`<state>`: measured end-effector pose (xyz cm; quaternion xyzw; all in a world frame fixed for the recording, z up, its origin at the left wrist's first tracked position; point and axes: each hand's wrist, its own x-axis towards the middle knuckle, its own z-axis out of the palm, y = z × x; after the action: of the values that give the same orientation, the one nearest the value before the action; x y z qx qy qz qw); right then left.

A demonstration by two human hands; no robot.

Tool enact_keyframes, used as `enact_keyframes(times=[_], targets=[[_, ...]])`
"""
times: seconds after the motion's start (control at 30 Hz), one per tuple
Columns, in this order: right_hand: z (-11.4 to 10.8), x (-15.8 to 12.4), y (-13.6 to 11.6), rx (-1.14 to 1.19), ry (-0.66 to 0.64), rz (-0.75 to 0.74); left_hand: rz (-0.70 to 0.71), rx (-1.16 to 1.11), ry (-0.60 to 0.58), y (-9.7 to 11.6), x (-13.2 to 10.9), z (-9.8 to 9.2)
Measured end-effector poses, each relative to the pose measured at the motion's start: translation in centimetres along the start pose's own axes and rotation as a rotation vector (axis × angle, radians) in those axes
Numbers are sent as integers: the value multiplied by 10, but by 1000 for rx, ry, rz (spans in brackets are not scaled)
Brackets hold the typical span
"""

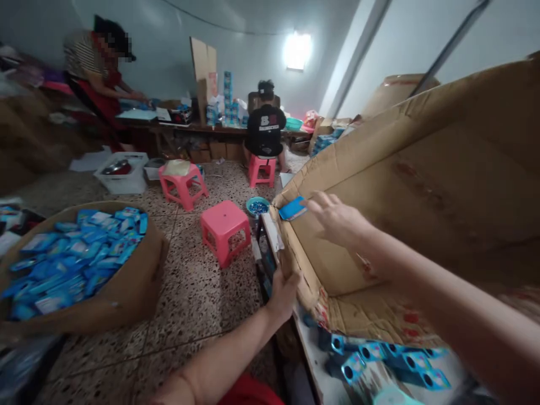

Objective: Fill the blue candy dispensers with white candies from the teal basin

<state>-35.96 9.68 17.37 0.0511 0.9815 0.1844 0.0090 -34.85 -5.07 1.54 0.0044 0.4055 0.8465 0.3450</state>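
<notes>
Leftmost: round cardboard tub (pixel 126 298) heaped with blue packets (pixel 80 247), standing on speckled floor; beyond it, pink stools (pixel 224 228) and two co-workers at a far bench. Centre: left hand (pixel 283 292) clamped on the torn front rim of the large cardboard box (pixel 422 185), fingers closed round the edge. Up and right of it: right hand (pixel 335 216) at the rim's upper corner, fingers spread, tips at a blue card (pixel 292 208); pinched or merely touched, cannot tell. Hands apart, both at the box mouth. Box tipped on its side, mouth facing left towards the stools, long axis running left to right; inside, bare cardboard, apparently empty. Card near level, long axis pointing left, away from the hand. Lower right: loose packets (pixel 379 357) strewn on the table under the box, seemingly not yet gathered.
</notes>
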Motion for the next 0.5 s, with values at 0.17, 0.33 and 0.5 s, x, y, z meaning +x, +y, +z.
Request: enact_keyframes(times=[0.17, 0.33, 0.5], targets=[[53, 96, -74, -21, 44, -120, 26, 15, 185, 19, 11, -43], [68, 140, -101, 5, 45, -213, 67, -58, 258, 37, 33, -82], [27, 141, -87, 454, 231, 10, 232, 14, 453, 53, 60, -124]])
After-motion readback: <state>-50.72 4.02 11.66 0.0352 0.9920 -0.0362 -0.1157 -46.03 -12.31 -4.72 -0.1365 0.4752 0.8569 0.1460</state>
